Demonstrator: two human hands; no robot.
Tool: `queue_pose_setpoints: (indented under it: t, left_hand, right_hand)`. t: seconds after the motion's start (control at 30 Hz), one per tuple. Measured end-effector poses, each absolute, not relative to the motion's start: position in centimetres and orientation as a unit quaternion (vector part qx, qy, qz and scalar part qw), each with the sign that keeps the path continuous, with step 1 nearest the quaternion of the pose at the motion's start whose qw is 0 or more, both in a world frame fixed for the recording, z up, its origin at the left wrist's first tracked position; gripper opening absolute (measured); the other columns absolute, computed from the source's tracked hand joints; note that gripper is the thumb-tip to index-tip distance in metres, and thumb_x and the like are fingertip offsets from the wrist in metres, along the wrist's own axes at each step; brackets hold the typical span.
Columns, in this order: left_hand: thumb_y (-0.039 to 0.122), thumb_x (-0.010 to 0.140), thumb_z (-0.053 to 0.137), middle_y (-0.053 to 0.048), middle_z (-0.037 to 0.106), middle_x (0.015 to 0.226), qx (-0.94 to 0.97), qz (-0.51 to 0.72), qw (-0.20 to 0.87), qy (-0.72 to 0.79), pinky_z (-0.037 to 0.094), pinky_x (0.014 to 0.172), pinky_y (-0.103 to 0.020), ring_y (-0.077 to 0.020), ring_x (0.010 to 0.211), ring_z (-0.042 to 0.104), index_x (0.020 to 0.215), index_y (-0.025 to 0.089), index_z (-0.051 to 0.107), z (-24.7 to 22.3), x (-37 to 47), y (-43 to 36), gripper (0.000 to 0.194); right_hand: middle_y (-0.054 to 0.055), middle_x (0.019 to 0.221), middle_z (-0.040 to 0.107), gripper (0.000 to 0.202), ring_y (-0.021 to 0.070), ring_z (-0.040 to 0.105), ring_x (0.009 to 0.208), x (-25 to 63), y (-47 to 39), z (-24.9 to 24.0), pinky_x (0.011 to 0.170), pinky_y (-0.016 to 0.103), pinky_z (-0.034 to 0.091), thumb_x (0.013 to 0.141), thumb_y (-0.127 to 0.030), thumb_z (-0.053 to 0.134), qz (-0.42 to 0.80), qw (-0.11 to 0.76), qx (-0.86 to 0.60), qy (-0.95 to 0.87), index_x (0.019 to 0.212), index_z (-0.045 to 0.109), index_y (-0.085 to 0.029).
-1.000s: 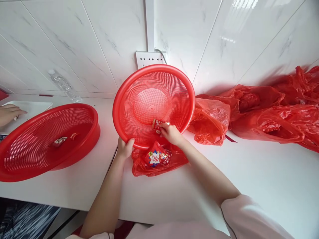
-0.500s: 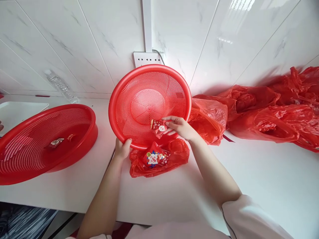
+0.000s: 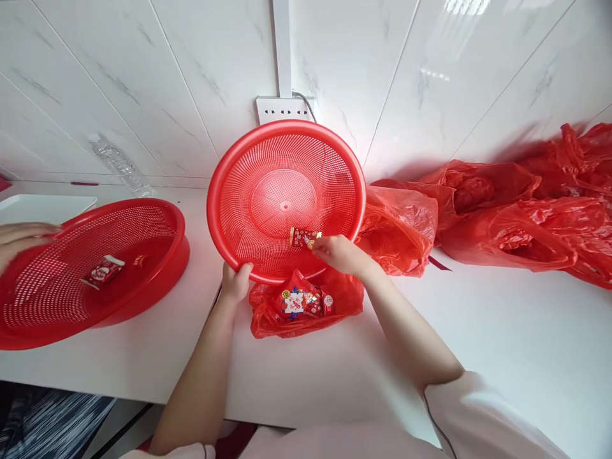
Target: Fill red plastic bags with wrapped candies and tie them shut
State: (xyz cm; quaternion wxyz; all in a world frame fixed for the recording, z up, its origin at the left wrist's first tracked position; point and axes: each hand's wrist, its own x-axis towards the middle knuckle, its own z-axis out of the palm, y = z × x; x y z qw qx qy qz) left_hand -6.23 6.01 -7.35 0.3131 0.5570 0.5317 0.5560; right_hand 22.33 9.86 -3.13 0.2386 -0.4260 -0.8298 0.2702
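A round red mesh basket (image 3: 284, 167) is tilted toward me, its inside showing. My left hand (image 3: 236, 282) is closed on its lower left rim, thumb over the edge. Inside the basket's lower right, my right hand (image 3: 338, 253) is closed, fingers pinched at the end of a small red packet with gold edges (image 3: 301, 238). Below the rim lies an open red plastic bag (image 3: 347, 299) on the white table (image 3: 306, 376). Red packets (image 3: 294, 302) rest in it, one with a white and blue print.
A second red basket (image 3: 157, 287) with small packets stands left, another person's hand (image 3: 21, 241) at its rim. Behind are a white tray (image 3: 48, 204), a clear plastic bottle (image 3: 119, 164) and a socket strip (image 3: 282, 110). Red plastic bags (image 3: 502, 229) line the wall at right.
One red packet has gone from my right hand into the bag, and my right hand now pinches another in the basket. At left, the other person's hand has come to the second basket, where a packet has shifted.
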Motion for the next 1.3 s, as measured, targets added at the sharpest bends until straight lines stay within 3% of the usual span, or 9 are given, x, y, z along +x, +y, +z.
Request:
queue_pose_setpoints:
  t: [0.17, 0.27, 0.43, 0.53, 0.67, 0.87, 1.0, 1.13, 1.3]
  left_hand:
    - [0.022, 0.068, 0.056, -0.004, 0.063, 0.079, 0.563, 0.555, 0.308, 0.528, 0.053, 0.067, -0.033, -0.0227, 0.080, 0.062, 0.083, 0.019, 0.060, -7.1, -6.0, 5.8, 0.015]
    - [0.022, 0.069, 0.057, -0.005, 0.063, 0.078, 0.580, 0.548, 0.302, 0.521, 0.053, 0.069, -0.034, -0.0228, 0.079, 0.062, 0.081, 0.019, 0.060, -6.9, -5.9, 5.6, 0.013]
    - [0.023, 0.068, 0.058, -0.004, 0.061, 0.074, 0.583, 0.540, 0.309, 0.522, 0.052, 0.067, -0.033, -0.0222, 0.077, 0.061, 0.079, 0.019, 0.059, -6.7, -5.9, 5.5, 0.011]
    - [0.023, 0.069, 0.057, -0.004, 0.060, 0.075, 0.566, 0.545, 0.318, 0.531, 0.052, 0.066, -0.032, -0.0219, 0.077, 0.060, 0.082, 0.019, 0.059, -6.6, -5.9, 5.6, 0.013]
    - [0.021, 0.069, 0.056, -0.003, 0.061, 0.077, 0.549, 0.553, 0.329, 0.534, 0.052, 0.067, -0.031, -0.0210, 0.079, 0.060, 0.085, 0.019, 0.059, -6.6, -6.0, 5.6, 0.016]
    - [0.021, 0.068, 0.056, -0.003, 0.062, 0.081, 0.546, 0.558, 0.329, 0.531, 0.051, 0.069, -0.031, -0.0215, 0.082, 0.061, 0.087, 0.019, 0.058, -6.6, -6.0, 5.7, 0.020]
    - [0.023, 0.066, 0.057, -0.004, 0.063, 0.083, 0.549, 0.555, 0.316, 0.539, 0.052, 0.069, -0.032, -0.0222, 0.083, 0.061, 0.086, 0.019, 0.058, -6.6, -6.0, 5.8, 0.020]
    - [0.024, 0.066, 0.056, -0.004, 0.062, 0.079, 0.549, 0.553, 0.315, 0.542, 0.052, 0.069, -0.032, -0.0229, 0.084, 0.061, 0.082, 0.019, 0.057, -6.7, -5.9, 5.8, 0.017]
    - [0.023, 0.067, 0.055, -0.003, 0.060, 0.076, 0.551, 0.556, 0.313, 0.537, 0.052, 0.069, -0.031, -0.0212, 0.081, 0.060, 0.077, 0.019, 0.057, -6.6, -5.8, 5.7, 0.011]
  right_hand:
    - [0.019, 0.126, 0.059, 0.042, 0.0277, 0.055, 0.116, 20.5, 11.8, -6.7, 0.098, 0.041, 0.041, 0.087, -0.024, 0.058, 0.167, 0.328, -0.506, -0.780, 0.127, 0.052, -0.013]
    - [0.021, 0.127, 0.058, 0.054, 0.0310, 0.054, 0.117, 19.7, 12.3, -8.2, 0.101, 0.047, 0.038, 0.084, -0.024, 0.063, 0.172, 0.298, -0.537, -0.770, 0.134, 0.047, -0.011]
    - [0.010, 0.098, 0.069, 0.023, 0.0216, 0.064, 0.091, 20.5, 12.1, -7.2, 0.086, 0.035, 0.047, 0.085, -0.016, 0.058, 0.210, 0.302, -0.498, -0.786, 0.105, 0.069, -0.017]
    - [0.005, 0.104, 0.066, 0.030, 0.0186, 0.061, 0.101, 21.8, 11.6, -5.2, 0.093, 0.033, 0.046, 0.083, -0.007, 0.053, 0.214, 0.365, -0.403, -0.811, 0.095, 0.074, -0.024]
    - [0.004, 0.103, 0.062, 0.040, 0.0182, 0.059, 0.102, 23.3, 11.0, -2.7, 0.093, 0.036, 0.048, 0.073, 0.003, 0.052, 0.241, 0.445, -0.284, -0.815, 0.089, 0.075, -0.026]
    - [0.004, 0.106, 0.059, 0.015, 0.0172, 0.060, 0.101, 24.0, 9.8, -0.1, 0.092, 0.036, 0.050, 0.074, -0.005, 0.066, 0.335, 0.497, -0.236, -0.765, 0.074, 0.068, -0.020]
    - [0.004, 0.107, 0.059, 0.015, 0.0172, 0.060, 0.102, 24.1, 9.1, 0.9, 0.091, 0.035, 0.050, 0.074, -0.008, 0.070, 0.366, 0.517, -0.216, -0.743, 0.067, 0.061, -0.019]
    - [0.005, 0.119, 0.061, 0.020, 0.0187, 0.058, 0.112, 24.4, 8.7, 1.5, 0.096, 0.036, 0.047, 0.072, 0.002, 0.061, 0.357, 0.487, -0.231, -0.763, 0.071, 0.062, -0.019]
    - [0.006, 0.113, 0.065, 0.035, 0.0166, 0.063, 0.103, 23.6, 8.0, 1.7, 0.085, 0.029, 0.050, 0.066, 0.009, 0.050, 0.368, 0.330, -0.246, -0.834, 0.077, 0.069, -0.017]
